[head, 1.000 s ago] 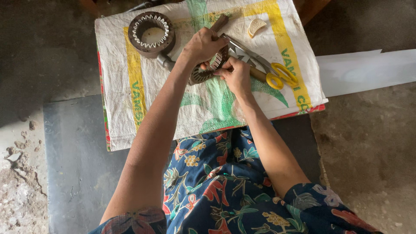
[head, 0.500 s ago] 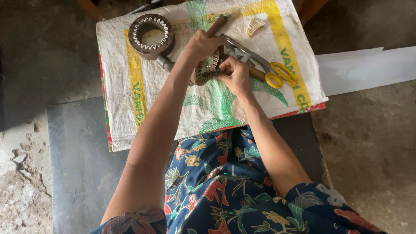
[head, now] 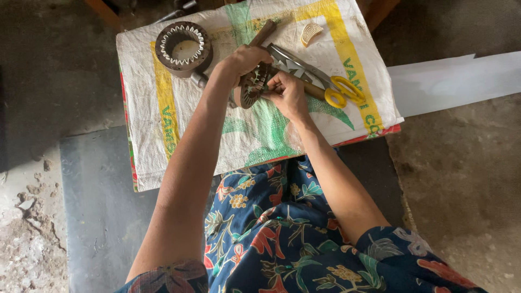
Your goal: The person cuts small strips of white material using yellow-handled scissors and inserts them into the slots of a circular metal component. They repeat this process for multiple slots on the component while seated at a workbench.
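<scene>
My left hand [head: 241, 61] grips a round slotted metal core [head: 253, 87], holding it tilted on edge over a white woven sack [head: 163, 119] that covers a low table. My right hand [head: 287, 93] pinches at the core's right rim, fingers closed on its slots. A second, larger ring-shaped core [head: 183, 49] with toothed inner slots lies flat at the sack's far left, apart from both hands.
Scissors with yellow handles [head: 339, 91] lie just right of my right hand. A wooden tool handle [head: 264, 32] sticks out behind my left hand. A small cream curved piece [head: 310, 33] rests at the far right. Rough concrete floor surrounds the table; a pale board [head: 456, 81] lies to the right.
The small core has been turned more upright between my hands. Both hands stay on it in nearly the same place.
</scene>
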